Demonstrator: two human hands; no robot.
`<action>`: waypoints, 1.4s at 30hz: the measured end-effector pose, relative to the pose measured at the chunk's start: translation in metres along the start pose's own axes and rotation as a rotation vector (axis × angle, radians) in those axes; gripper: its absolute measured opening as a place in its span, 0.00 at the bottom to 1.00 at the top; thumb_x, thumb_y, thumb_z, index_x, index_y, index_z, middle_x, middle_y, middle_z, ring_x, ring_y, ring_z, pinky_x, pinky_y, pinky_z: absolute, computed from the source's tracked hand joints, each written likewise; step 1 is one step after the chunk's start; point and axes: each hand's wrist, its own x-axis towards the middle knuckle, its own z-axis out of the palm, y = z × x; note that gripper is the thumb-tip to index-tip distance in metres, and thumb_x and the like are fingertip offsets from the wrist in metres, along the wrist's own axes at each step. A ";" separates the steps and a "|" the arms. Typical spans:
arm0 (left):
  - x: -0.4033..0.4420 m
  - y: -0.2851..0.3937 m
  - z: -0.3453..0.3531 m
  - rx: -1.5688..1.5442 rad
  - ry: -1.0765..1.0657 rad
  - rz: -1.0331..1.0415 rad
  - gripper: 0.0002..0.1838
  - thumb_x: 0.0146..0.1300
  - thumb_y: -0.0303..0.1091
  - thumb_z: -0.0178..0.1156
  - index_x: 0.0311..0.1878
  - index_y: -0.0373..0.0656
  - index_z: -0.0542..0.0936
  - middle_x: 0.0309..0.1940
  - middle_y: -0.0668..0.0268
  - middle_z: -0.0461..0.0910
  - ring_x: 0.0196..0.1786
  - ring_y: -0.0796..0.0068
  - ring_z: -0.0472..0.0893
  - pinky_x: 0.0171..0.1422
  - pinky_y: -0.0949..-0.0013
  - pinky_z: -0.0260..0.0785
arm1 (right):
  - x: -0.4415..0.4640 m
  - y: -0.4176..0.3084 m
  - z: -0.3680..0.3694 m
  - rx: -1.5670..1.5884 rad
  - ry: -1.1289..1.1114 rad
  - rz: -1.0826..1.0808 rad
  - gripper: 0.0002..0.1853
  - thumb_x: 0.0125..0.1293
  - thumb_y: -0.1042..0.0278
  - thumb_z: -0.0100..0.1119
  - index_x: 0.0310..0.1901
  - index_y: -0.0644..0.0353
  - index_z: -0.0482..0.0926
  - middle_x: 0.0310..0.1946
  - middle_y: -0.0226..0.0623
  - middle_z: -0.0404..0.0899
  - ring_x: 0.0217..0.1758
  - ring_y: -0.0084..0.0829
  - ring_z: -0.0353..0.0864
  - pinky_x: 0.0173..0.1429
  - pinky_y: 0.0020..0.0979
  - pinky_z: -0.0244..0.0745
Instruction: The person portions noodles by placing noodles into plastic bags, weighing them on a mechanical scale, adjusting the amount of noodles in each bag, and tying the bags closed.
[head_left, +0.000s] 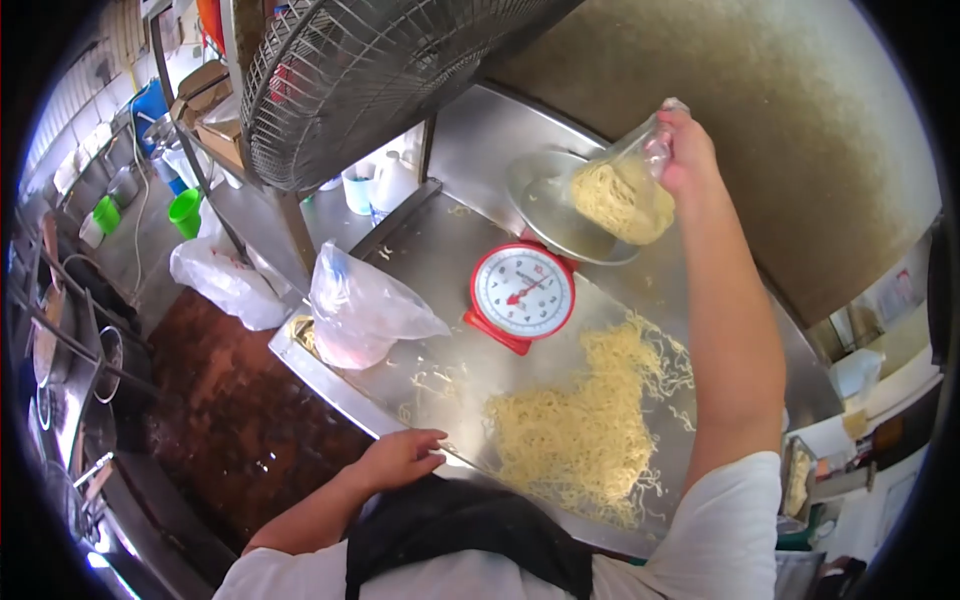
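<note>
My right hand (690, 150) is raised and closed around the gathered top of a clear plastic bag (652, 150). Yellow noodles (620, 203) fill the bag's lower part, which hangs over the round metal pan (540, 195) of the scale. I cannot tell whether the bag touches the pan. In front of the pan stands a red-rimmed dial scale (523, 290). My left hand (402, 458) is by the table's near edge, holding nothing, its fingers loosely extended. To its right, a broad heap of loose noodles (570, 430) lies on the steel table (440, 240).
A whitish plastic bag (360, 305) sits at the table's left corner, beside another hanging bag (228, 280). A large fan (370, 85) overhangs the far left. White jugs (393, 185) stand behind the raised edge. Stray noodle strands (435, 385) dot the metal.
</note>
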 end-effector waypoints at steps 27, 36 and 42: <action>0.015 -0.009 -0.002 0.025 -0.004 0.080 0.23 0.61 0.46 0.59 0.57 0.46 0.76 0.41 0.59 0.83 0.43 0.59 0.82 0.49 0.61 0.74 | -0.032 0.041 0.048 -0.777 -0.146 0.088 0.07 0.62 0.68 0.58 0.41 0.57 0.77 0.26 0.27 0.72 0.24 0.18 0.67 0.28 0.21 0.65; 0.035 -0.002 0.016 0.099 -0.131 0.158 0.25 0.62 0.47 0.59 0.59 0.45 0.74 0.44 0.57 0.82 0.46 0.58 0.82 0.51 0.61 0.74 | -0.117 0.016 -0.006 -1.356 -0.038 -0.380 0.25 0.59 0.55 0.65 0.52 0.66 0.77 0.38 0.41 0.82 0.40 0.29 0.79 0.46 0.30 0.74; 0.056 0.024 0.014 -0.034 -0.166 0.188 0.22 0.64 0.45 0.60 0.57 0.44 0.76 0.41 0.62 0.82 0.43 0.70 0.81 0.49 0.67 0.73 | -0.132 0.002 -0.061 -1.320 -0.036 -0.221 0.25 0.58 0.54 0.66 0.49 0.66 0.78 0.37 0.40 0.81 0.40 0.28 0.79 0.46 0.30 0.74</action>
